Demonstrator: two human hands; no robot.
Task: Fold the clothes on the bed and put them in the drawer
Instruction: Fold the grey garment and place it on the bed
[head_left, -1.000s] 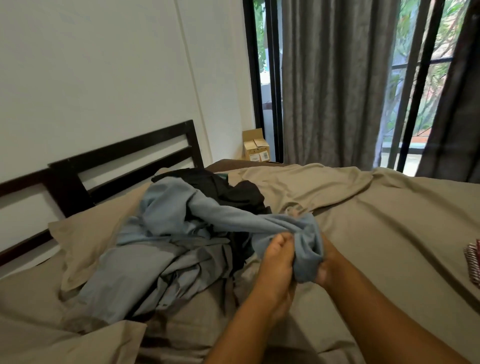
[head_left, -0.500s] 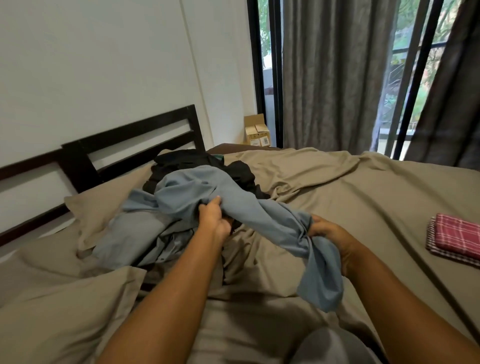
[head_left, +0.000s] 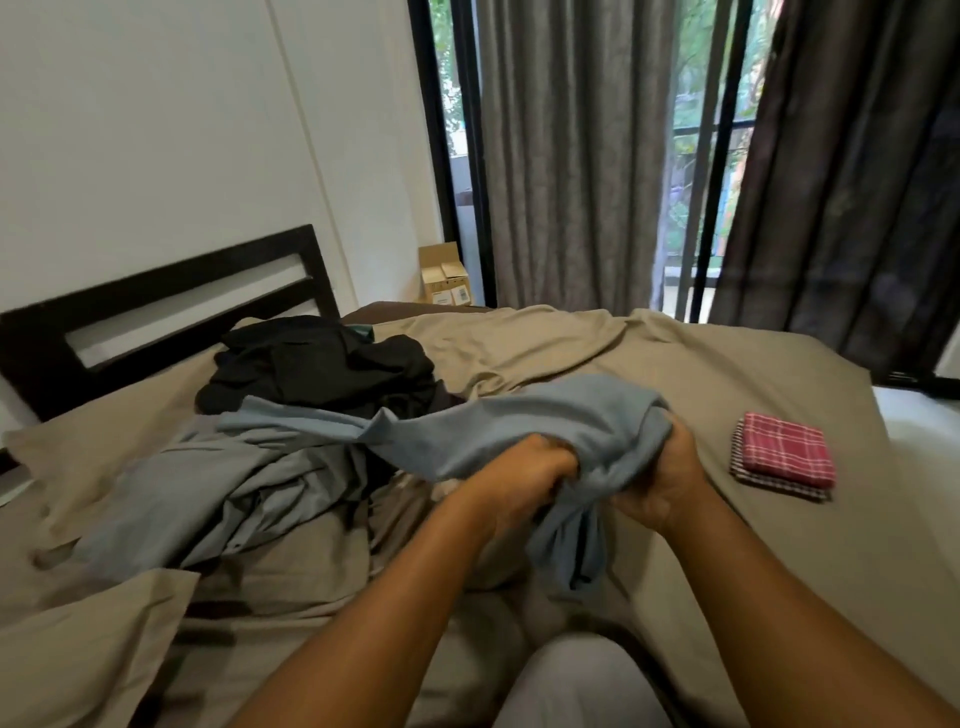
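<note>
Gathering a blue-grey garment (head_left: 519, 431) above the bed (head_left: 727, 374), the left hand (head_left: 524, 475) and right hand (head_left: 667, 480) each clench bunched cloth, apparently hunting an edge to fold; its tail trails into the unfolded pile (head_left: 249, 488); folded plaid cloths (head_left: 784, 457) lie apart.

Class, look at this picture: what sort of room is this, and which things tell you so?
Most likely a bedroom: a bed with a dark headboard, a pillow, and curtains over a glass door.

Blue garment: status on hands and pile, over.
Both hands, left hand and right hand, grip the blue garment, bunched, unfolded. Black clothes still piled behind. Red checked cloth folded at right, clear.
</note>
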